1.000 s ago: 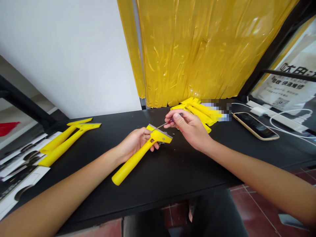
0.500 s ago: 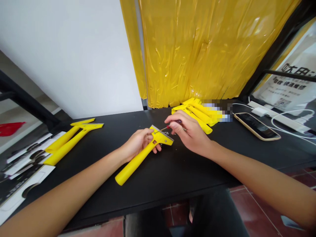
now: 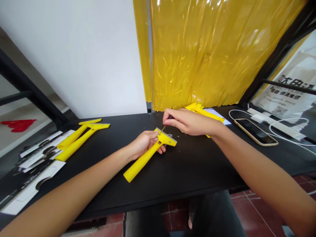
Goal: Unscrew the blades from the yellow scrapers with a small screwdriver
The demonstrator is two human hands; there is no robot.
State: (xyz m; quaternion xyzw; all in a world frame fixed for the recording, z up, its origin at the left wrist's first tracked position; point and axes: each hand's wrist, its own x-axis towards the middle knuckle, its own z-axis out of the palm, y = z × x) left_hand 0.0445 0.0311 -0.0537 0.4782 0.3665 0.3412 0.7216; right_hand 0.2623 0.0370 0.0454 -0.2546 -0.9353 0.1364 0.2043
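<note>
My left hand (image 3: pixel 145 143) grips a yellow scraper (image 3: pixel 144 159) by its head, thumb on top and fingers underneath. The scraper's handle slants down toward me, and a thin metal strip runs along its far edge. A small screwdriver (image 3: pixel 164 127) is pinched in my right hand (image 3: pixel 180 121), its handle mostly hidden by the fingers. Its shaft points down to the screw near the left end of the scraper's head. Tiny loose pieces, too small to name, lie on the black table (image 3: pixel 197 168) just beyond the head.
Two more yellow scrapers (image 3: pixel 76 140) lie at left beside several black-and-white cartons (image 3: pixel 34 187). Behind my right hand is a pile of yellow scrapers (image 3: pixel 206 112). A phone (image 3: pixel 255 131), white cables and a power strip (image 3: pixel 274 123) are at right. Yellow plastic sheeting (image 3: pixel 197 56) hangs behind.
My right hand has risen and turned, bringing the screwdriver from a low slant to a steeper angle over the screw. The left hand still holds the scraper; the whole view has shifted slightly.
</note>
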